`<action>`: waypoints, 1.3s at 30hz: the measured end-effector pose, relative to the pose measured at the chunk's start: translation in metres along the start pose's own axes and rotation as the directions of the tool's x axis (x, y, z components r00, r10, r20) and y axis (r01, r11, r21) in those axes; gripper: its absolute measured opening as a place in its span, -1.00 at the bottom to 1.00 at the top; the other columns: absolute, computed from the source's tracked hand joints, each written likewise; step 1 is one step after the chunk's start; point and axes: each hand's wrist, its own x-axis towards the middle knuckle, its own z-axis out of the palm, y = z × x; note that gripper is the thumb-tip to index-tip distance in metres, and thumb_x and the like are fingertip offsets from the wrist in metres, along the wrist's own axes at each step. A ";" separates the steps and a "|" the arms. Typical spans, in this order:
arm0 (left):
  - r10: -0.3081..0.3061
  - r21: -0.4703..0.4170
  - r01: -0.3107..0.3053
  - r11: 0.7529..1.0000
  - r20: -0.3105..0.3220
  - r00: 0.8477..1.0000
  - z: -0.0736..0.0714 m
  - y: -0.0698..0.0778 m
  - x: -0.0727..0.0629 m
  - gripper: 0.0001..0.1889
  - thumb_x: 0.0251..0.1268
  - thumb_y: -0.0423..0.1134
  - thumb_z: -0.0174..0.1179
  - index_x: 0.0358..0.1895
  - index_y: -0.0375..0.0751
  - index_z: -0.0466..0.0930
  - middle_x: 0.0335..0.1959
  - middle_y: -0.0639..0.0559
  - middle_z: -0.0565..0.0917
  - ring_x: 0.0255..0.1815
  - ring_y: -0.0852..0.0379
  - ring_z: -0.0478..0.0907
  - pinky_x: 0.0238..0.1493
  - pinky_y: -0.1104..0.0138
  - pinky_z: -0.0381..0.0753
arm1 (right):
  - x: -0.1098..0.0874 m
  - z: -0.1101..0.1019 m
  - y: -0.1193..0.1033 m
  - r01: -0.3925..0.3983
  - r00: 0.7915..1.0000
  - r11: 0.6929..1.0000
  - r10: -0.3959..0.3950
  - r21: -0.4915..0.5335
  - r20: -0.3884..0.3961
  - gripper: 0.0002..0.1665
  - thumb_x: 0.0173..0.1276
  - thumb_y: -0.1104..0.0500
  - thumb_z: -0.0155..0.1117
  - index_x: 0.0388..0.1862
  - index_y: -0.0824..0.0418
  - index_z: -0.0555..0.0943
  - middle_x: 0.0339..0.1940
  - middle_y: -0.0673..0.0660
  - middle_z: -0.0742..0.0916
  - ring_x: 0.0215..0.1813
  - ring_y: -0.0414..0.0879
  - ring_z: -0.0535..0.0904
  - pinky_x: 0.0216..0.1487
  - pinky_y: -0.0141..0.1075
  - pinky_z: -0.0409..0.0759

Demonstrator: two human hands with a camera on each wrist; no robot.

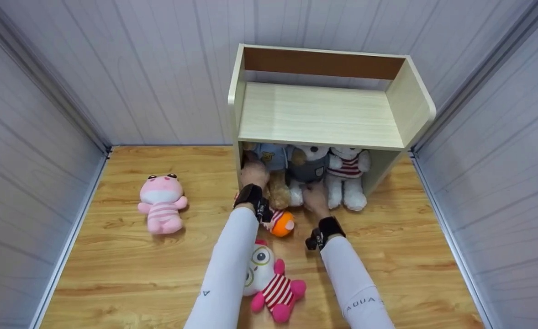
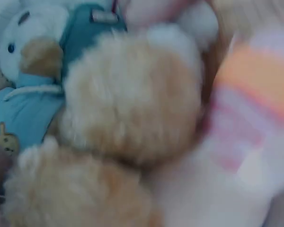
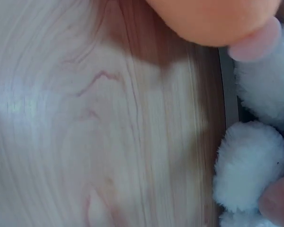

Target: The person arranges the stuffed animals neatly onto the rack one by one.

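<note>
In the head view, my left hand (image 1: 254,173) reaches into the lower compartment of a small wooden shelf (image 1: 319,114), beside a tan plush bear in a blue shirt (image 1: 271,156). Its fingertips are hidden there. The bear's fluffy tan feet (image 2: 132,94) fill the left wrist view. My right hand (image 1: 315,198) grips a leg of the plush dog in dark grey clothes (image 1: 308,171); a thumb lies against a white foot (image 3: 251,165) in the right wrist view. Right of the dog sits a white plush in a striped shirt (image 1: 349,167).
An orange-headed plush (image 1: 282,224) lies on the floor before the shelf, under my left wrist. Closer to me is a pink-and-white owl plush (image 1: 278,292), partly behind my left sleeve. A pink frog plush (image 1: 161,205) lies at the left. Panel walls (image 1: 159,68) surround the floor.
</note>
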 end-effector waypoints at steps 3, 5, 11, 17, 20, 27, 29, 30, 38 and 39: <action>0.055 0.116 -0.054 0.992 -0.002 0.999 -0.002 -0.004 -0.001 -0.44 0.54 -0.21 0.09 0.41 -0.56 0.29 -0.37 -0.24 0.74 -0.43 -0.20 0.75 -0.40 -0.04 0.75 | 0.000 0.000 -0.004 -0.032 0.999 0.999 0.031 0.035 0.031 -0.78 0.41 0.13 0.25 -0.28 0.22 0.44 -0.80 -0.08 0.38 -0.71 -0.10 0.38 -0.49 -0.22 0.44; 0.096 0.166 -0.093 0.982 -0.014 0.995 -0.004 -0.007 -0.004 -0.43 0.50 -0.20 0.13 0.38 -0.57 0.33 -0.43 -0.23 0.73 -0.47 -0.20 0.74 -0.45 -0.04 0.75 | 0.001 -0.001 -0.005 -0.053 0.997 0.998 0.051 0.038 0.055 -0.77 0.44 0.11 0.24 -0.24 0.23 0.44 -0.83 -0.07 0.40 -0.78 -0.10 0.36 -0.58 -0.21 0.40; 0.158 0.135 -0.157 0.978 0.004 0.987 -0.006 -0.009 -0.016 -0.32 0.47 -0.18 0.15 0.40 -0.68 0.20 -0.20 -0.42 0.67 -0.37 -0.29 0.72 -0.39 -0.06 0.75 | 0.003 0.000 -0.001 -0.090 0.992 0.995 0.086 0.039 0.097 -0.65 0.45 0.09 0.26 -0.01 0.26 0.38 -0.83 -0.09 0.41 -0.81 -0.15 0.34 -0.65 -0.24 0.35; 0.203 0.073 -0.194 0.978 -0.151 0.967 -0.006 -0.008 -0.040 -0.18 0.34 -0.08 0.30 0.42 -0.66 0.22 0.20 -0.59 0.46 -0.01 -0.36 0.62 -0.16 -0.07 0.74 | -0.002 -0.003 -0.002 -0.111 0.983 0.993 0.103 0.046 0.150 -0.56 0.51 0.08 0.21 -0.62 0.14 0.43 -0.85 -0.04 0.40 -0.79 -0.11 0.32 -0.65 -0.25 0.32; 0.200 0.096 -0.191 0.977 -0.092 0.975 -0.013 -0.010 -0.048 -0.10 0.28 -0.02 0.40 0.46 -0.58 0.20 0.24 -0.57 0.41 -0.06 -0.33 0.64 -0.23 -0.04 0.77 | -0.003 -0.005 -0.004 -0.108 0.981 0.994 0.103 0.027 0.166 -0.39 0.53 0.07 0.19 -0.81 0.04 0.39 -0.85 -0.04 0.40 -0.76 -0.11 0.32 -0.62 -0.26 0.31; 0.179 -0.088 -0.169 0.982 0.123 0.976 -0.036 -0.006 -0.040 -0.10 0.42 -0.27 0.26 0.65 -0.31 -0.11 0.14 -0.56 0.42 -0.22 -0.37 0.67 -0.26 -0.11 0.73 | -0.005 -0.004 -0.005 -0.148 0.976 0.982 0.126 0.115 0.179 -0.37 0.54 0.13 0.20 -0.83 0.07 0.37 -0.84 -0.01 0.37 -0.79 -0.10 0.24 -0.70 -0.27 0.22; 0.211 -0.098 -0.204 0.974 0.072 0.975 -0.033 -0.001 -0.032 -0.19 0.41 -0.38 0.20 0.63 -0.33 -0.01 0.14 -0.59 0.42 -0.23 -0.39 0.66 -0.27 -0.12 0.73 | -0.004 -0.005 -0.005 -0.146 0.977 0.982 0.124 0.123 0.174 -0.38 0.53 0.15 0.18 -0.82 0.06 0.35 -0.84 -0.02 0.34 -0.80 -0.12 0.21 -0.70 -0.29 0.19; 0.228 -0.090 -0.224 0.970 0.039 0.973 -0.030 0.000 -0.028 -0.22 0.38 -0.42 0.19 0.60 -0.35 0.05 0.14 -0.61 0.41 -0.25 -0.39 0.66 -0.29 -0.10 0.73 | -0.005 -0.006 -0.005 -0.146 0.977 0.982 0.124 0.122 0.174 -0.38 0.53 0.15 0.17 -0.81 0.06 0.34 -0.85 -0.03 0.33 -0.81 -0.13 0.21 -0.71 -0.29 0.19; 0.391 0.058 -0.387 0.920 -0.186 0.901 0.009 -0.019 -0.014 -0.38 0.40 -0.43 0.24 0.49 -0.33 0.30 0.40 -0.67 0.23 -0.06 -0.40 0.66 -0.24 0.05 0.77 | -0.005 -0.008 -0.006 -0.186 0.967 0.973 0.157 0.135 0.200 -0.43 0.54 0.13 0.16 -0.75 0.06 0.37 -0.83 -0.03 0.39 -0.80 -0.15 0.30 -0.71 -0.31 0.29; 0.414 0.096 -0.403 0.910 -0.210 0.886 0.014 -0.022 -0.015 -0.38 0.39 -0.34 0.29 0.46 -0.38 0.34 0.38 -0.69 0.25 -0.03 -0.41 0.65 -0.23 0.05 0.77 | -0.005 -0.008 -0.005 -0.173 0.971 0.979 0.151 0.110 0.185 -0.43 0.54 0.12 0.18 -0.76 0.05 0.38 -0.83 -0.04 0.40 -0.79 -0.14 0.32 -0.70 -0.31 0.31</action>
